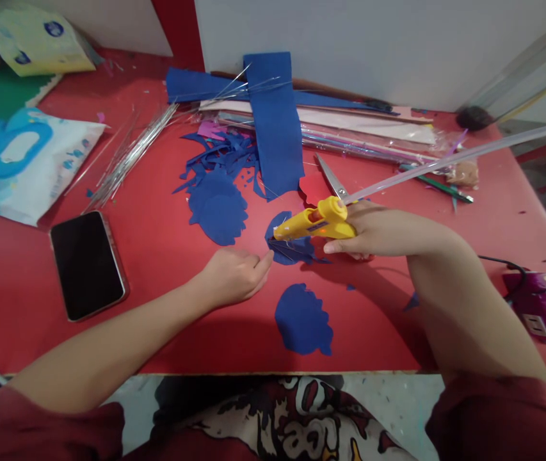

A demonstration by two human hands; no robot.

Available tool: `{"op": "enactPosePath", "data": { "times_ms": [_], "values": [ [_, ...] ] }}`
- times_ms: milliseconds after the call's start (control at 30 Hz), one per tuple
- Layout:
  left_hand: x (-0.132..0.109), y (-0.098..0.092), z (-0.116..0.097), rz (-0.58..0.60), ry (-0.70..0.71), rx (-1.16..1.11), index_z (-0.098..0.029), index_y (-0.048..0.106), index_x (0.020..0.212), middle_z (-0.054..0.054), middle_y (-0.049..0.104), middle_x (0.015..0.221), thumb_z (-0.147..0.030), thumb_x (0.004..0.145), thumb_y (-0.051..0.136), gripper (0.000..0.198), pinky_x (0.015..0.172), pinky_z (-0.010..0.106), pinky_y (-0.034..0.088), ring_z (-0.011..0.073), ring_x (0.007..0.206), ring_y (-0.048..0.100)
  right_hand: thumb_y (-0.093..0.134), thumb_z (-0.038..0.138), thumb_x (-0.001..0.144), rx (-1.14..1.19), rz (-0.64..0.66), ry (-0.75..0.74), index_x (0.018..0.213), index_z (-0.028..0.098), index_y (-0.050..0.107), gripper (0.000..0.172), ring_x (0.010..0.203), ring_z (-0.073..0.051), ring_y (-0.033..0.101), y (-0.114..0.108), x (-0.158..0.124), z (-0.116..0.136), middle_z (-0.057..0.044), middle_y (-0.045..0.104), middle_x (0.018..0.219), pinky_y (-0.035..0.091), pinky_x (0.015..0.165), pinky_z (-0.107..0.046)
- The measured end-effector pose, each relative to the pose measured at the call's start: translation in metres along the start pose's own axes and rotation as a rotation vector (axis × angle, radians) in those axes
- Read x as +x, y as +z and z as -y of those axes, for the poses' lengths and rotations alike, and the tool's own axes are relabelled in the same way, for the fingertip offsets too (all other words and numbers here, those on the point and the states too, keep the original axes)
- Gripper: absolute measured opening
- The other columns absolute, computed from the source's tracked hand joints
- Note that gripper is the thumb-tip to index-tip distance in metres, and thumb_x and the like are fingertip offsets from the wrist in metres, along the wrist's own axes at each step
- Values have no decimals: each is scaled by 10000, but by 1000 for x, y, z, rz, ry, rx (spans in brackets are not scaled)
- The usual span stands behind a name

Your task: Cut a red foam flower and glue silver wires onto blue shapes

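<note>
My right hand (378, 232) grips a yellow glue gun (318, 221) with a long clear glue stick (455, 157) sticking out behind. Its nozzle points down at a small blue felt piece (292, 250) on the red table (157, 243). My left hand (234, 275) is closed in a pinch at the left edge of that piece, apparently holding thin wires against it. Another blue cut-out (304, 320) lies just in front, and a larger one (217, 208) lies behind my left hand.
A black phone (86, 264) lies at the left. Silver wires (128, 153), blue felt strips (275, 121), scissors (333, 179) and wrapped sheets sit at the back. A purple power strip (541, 307) is at the right edge. A tissue pack (18, 160) lies far left.
</note>
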State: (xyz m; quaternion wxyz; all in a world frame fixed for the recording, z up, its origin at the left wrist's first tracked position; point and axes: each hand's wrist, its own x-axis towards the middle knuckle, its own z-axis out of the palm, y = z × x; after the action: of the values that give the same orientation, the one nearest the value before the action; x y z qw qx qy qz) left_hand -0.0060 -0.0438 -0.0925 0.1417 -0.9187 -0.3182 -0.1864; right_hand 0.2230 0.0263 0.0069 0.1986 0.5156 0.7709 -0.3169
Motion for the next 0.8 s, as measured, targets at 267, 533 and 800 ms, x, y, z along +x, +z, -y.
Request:
{"op": "enactPosePath", "data": {
  "times_ms": [267,533,800],
  "values": [
    [-1,0,0,37,-7,-15,-85,644,950,4,556,458,-187,836,425,267,359,234,262,132,407,534,484,551,760,-10,-1,-14,458,218,445,452,595,-189,528,0,-1,2,-24,554,475,377,640,-348],
    [0,-1,0,52,-11,-28,-80,642,959,7,558,457,-181,838,419,273,352,238,262,141,405,535,467,560,745,-6,7,10,494,198,473,441,573,-167,502,-2,-3,5,-27,567,506,359,645,-326],
    [-1,-1,0,51,-4,-33,-71,648,966,18,558,460,-175,835,420,282,369,220,272,134,411,531,421,580,746,6,23,-44,567,199,497,428,651,-187,519,-2,-2,-2,-42,576,540,386,674,-336]
  ]
}}
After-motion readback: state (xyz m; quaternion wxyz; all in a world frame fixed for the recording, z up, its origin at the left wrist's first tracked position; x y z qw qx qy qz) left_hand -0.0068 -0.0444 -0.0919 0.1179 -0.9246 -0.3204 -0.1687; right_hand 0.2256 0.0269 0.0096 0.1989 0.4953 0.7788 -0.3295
